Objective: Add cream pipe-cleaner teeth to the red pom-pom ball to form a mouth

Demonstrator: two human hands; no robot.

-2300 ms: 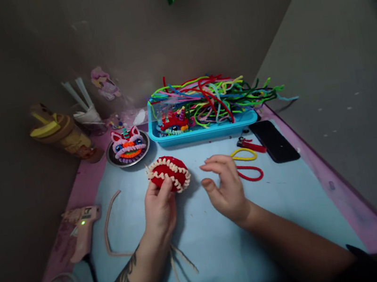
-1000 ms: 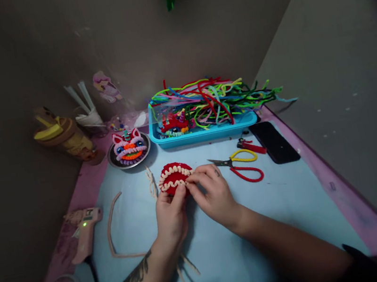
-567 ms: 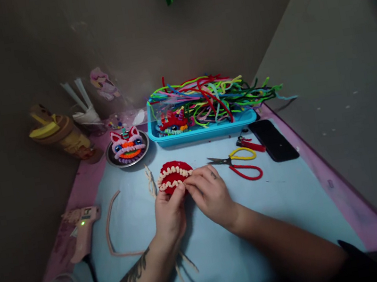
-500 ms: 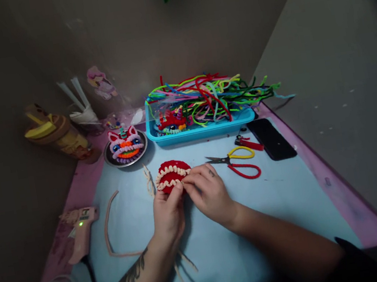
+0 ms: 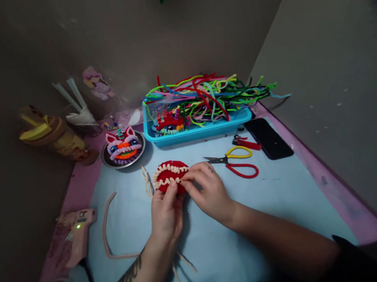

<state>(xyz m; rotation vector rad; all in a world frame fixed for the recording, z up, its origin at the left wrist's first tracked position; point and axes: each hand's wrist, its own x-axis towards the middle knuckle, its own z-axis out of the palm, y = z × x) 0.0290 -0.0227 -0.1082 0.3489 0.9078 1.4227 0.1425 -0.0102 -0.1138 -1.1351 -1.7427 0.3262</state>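
Note:
A red fuzzy oval piece (image 5: 166, 171), with two wavy rows of cream trim, is gripped at its lower edge by my left hand (image 5: 166, 211), thumb on the front. At its right edge, my right hand (image 5: 207, 189) has thumb and forefinger pinched on the end of the cream pipe-cleaner trim (image 5: 172, 180); the exact tip is hidden by the fingers. Just right of that hand lie scissors (image 5: 227, 157) with one yellow and one red handle. Left of the red piece is a twisted cream pipe cleaner (image 5: 147, 182).
A blue tray (image 5: 198, 133) of colourful pipe cleaners stands behind, beside a metal bowl (image 5: 106, 162) holding a pink lion-like head (image 5: 124, 146). On the right are a red-handled tool (image 5: 248, 144) and a phone (image 5: 269, 138). A pink glue gun (image 5: 80, 236) and a bent beige strip (image 5: 106, 235) lie left.
The whole view has shifted slightly, so things sit a little further left. My left thumb has slid a bit left on the red piece; the right hand's pinch stays at its right edge.

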